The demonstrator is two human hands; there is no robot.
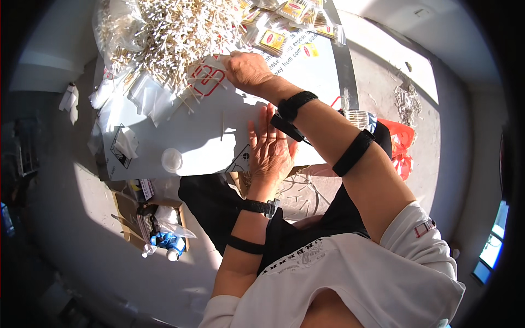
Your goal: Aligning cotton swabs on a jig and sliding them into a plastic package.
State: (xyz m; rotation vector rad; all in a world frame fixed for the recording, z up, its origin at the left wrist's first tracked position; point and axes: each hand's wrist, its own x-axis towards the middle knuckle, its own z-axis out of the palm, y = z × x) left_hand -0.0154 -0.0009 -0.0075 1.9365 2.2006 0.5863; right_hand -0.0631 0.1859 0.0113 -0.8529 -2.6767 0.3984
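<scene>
My left hand (270, 147) lies flat on the grey-white printed board (202, 142), palm down near its front edge, its fingers pointing away from me. Farther off, my right hand (248, 71) reaches across at the near right edge of a big heap of cotton swabs (175, 33). Its fingers are curled together; whatever they may hold is hidden. One loose cotton swab (223, 126) lies left of my left hand. Small clear packs of cotton swabs (272, 41) with yellow-and-red labels are piled beyond my right hand.
A clear plastic bag (150, 101) lies by the heap, with a small round translucent lid (171, 160) nearer me. Below my right forearm is another swab pack (358, 119). Red plastic bags (403, 142) and scattered swabs (407, 101) are on the floor. A cardboard box (128, 218) of odds and ends stands lower left.
</scene>
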